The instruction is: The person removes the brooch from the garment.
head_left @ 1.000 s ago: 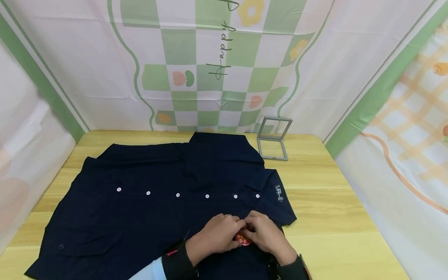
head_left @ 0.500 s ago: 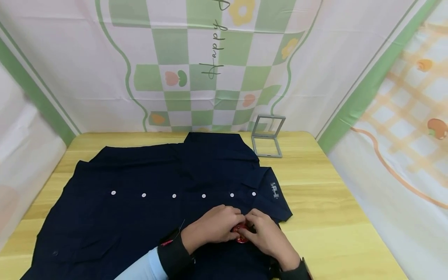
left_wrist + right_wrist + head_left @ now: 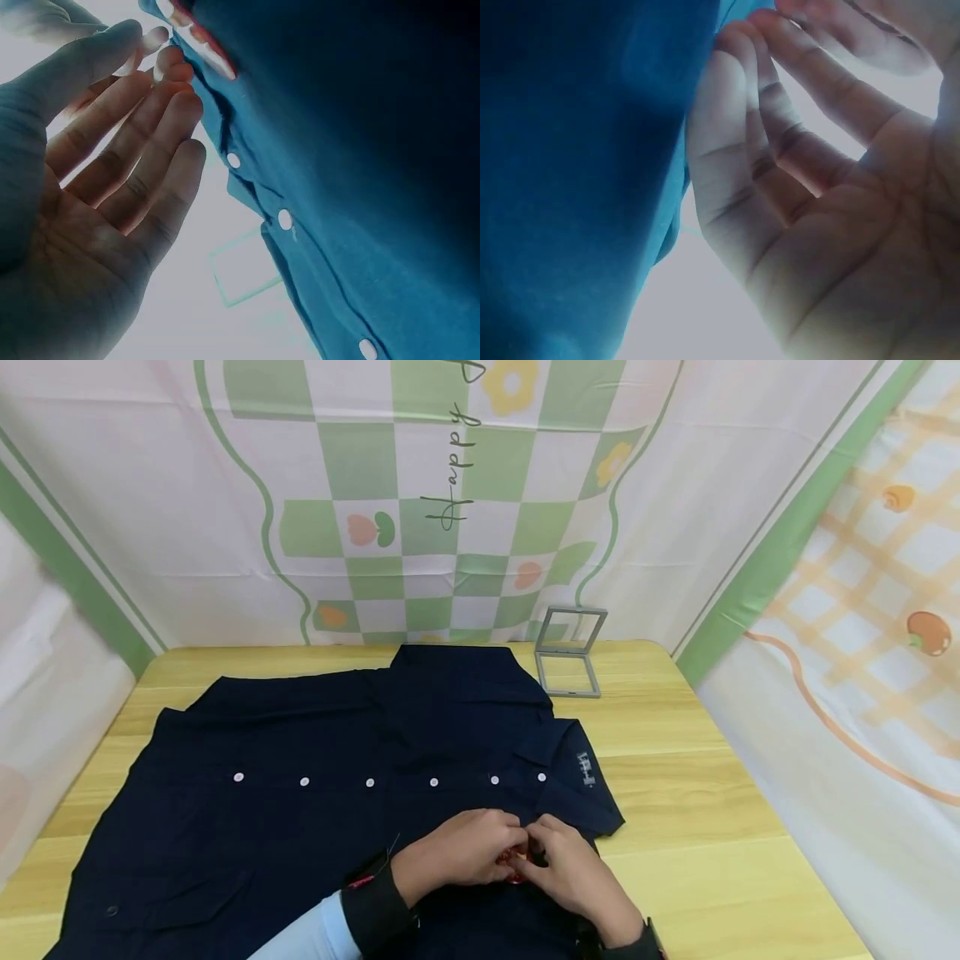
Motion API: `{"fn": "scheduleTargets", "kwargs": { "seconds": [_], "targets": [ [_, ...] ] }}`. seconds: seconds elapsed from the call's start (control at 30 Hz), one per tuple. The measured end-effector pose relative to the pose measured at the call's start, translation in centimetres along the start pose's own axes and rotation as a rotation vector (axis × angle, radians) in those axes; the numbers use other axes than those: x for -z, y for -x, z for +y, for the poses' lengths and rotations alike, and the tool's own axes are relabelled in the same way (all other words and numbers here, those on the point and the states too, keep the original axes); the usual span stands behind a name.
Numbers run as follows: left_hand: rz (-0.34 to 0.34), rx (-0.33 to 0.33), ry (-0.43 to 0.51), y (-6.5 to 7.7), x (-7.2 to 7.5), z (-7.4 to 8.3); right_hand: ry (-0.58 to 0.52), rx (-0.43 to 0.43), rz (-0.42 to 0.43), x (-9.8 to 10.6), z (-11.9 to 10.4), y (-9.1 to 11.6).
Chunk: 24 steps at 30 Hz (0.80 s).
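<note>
A dark navy shirt [image 3: 315, 835] lies spread with its row of white buttons [image 3: 370, 782] running across. On its chest, near the collar [image 3: 573, 777], is a small shiny red badge [image 3: 516, 872], mostly covered by fingers. My left hand [image 3: 468, 847] pinches at it from the left and my right hand [image 3: 573, 872] from the right, with their fingertips meeting. From the left wrist, the red and white badge [image 3: 210, 49] shows edge-on against the cloth, close to the fingertips of my left hand [image 3: 112, 165]. My right hand [image 3: 810, 165] hides the badge in its own wrist view.
A grey open hinged frame [image 3: 568, 652] stands at the back of the wooden table [image 3: 675, 793], just beyond the shirt. A white and green patterned cloth [image 3: 420, 585] hangs behind the table and along its sides.
The head view has turned slightly, so everything sits a little further left. Both hands stay at the red badge; their fingers have shifted slightly and now cover more of it.
</note>
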<state>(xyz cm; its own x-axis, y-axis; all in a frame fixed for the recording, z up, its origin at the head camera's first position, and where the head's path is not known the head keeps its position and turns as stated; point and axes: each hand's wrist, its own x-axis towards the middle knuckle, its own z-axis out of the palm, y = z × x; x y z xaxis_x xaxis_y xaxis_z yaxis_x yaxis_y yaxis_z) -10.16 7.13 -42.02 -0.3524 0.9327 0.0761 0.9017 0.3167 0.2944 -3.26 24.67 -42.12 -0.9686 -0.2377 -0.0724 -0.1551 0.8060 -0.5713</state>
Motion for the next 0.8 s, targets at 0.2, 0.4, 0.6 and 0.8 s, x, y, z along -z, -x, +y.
{"fn": "scheduleTargets", "kwargs": {
  "seconds": [0.2, 0.4, 0.6, 0.8],
  "targets": [
    [-0.015, -0.010, -0.015, 0.1, -0.8, 0.0, -0.016, 0.005, -0.035, -0.2, 0.4, 0.0],
    [-0.040, -0.012, -0.044, 0.0, -1.2, 0.0, -0.004, 0.014, -0.035, -0.5, 0.6, -0.2],
    [-0.051, -0.006, -0.074, -0.1, -1.1, -0.1, 0.002, 0.017, -0.030, -0.7, 0.7, -0.3],
    [-0.043, 0.005, -0.067, -0.1, -1.1, -0.2, -0.002, 0.032, -0.072, -0.6, 1.1, -0.5]
  ]
}}
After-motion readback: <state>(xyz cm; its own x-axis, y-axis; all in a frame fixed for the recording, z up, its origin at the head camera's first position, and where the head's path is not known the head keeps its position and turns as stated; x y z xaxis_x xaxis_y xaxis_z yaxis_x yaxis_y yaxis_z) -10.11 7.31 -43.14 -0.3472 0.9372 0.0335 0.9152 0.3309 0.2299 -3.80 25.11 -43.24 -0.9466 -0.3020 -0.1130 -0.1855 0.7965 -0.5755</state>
